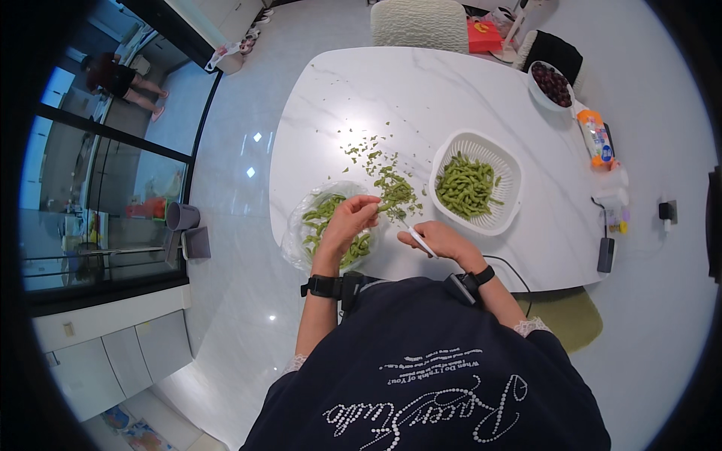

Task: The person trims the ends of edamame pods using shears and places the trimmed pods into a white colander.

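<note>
My left hand (pixel 350 224) pinches a green edamame pod (pixel 382 208) above the table, over the edge of a clear plastic bag (pixel 292 244) of whole pods. My right hand (pixel 445 240) is closed around white-handled scissors (pixel 422 243), whose tips point toward the pod; the blades are too small to see clearly. Just beyond both hands lies a loose heap of green trimmings (pixel 396 189), with bits scattered farther out. To the right of the heap, a white slotted basket (pixel 511 197) holds many edamame pods (pixel 468 186).
The white marble-patterned table (pixel 338 83) has a bowl of dark red fruit (pixel 551 86) at its far right, beside an orange-and-white package (pixel 595 138). A black cable (pixel 515 272) runs near my right forearm. Past a glass partition at left stands another person (pixel 113 77).
</note>
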`<state>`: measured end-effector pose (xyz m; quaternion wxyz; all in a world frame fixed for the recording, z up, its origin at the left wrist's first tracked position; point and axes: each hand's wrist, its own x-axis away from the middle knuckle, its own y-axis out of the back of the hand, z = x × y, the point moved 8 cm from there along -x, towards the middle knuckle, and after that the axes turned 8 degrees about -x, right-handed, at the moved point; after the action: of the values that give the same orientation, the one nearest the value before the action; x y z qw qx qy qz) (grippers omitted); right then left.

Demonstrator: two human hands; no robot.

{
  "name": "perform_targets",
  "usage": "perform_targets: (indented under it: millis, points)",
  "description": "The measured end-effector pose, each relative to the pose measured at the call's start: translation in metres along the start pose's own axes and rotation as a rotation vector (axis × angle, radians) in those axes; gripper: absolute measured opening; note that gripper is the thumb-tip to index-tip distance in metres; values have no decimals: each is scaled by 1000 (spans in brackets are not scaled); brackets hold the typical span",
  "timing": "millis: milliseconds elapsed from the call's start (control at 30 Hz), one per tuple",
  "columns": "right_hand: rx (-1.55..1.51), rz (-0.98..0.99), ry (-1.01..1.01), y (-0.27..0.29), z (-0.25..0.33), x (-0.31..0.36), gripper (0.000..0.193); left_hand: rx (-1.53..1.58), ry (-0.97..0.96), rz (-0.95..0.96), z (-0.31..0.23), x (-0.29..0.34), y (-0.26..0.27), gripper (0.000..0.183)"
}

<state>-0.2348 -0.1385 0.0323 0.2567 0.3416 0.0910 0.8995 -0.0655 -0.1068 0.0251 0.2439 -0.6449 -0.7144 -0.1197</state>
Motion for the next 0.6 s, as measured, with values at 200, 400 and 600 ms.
perform_targets:
  millis: [200, 400, 600]
  points:
    - [-110, -43, 34, 5, 6, 3, 68, 220, -45, -141, 4, -6, 10, 17]
    - [-47, -54, 37, 5, 0, -1, 67, 254, -73, -186, 6, -8, 15, 15]
    - [-17, -27, 22, 5, 5, 3, 70, 290, -86, -202, 3, -4, 15, 15]
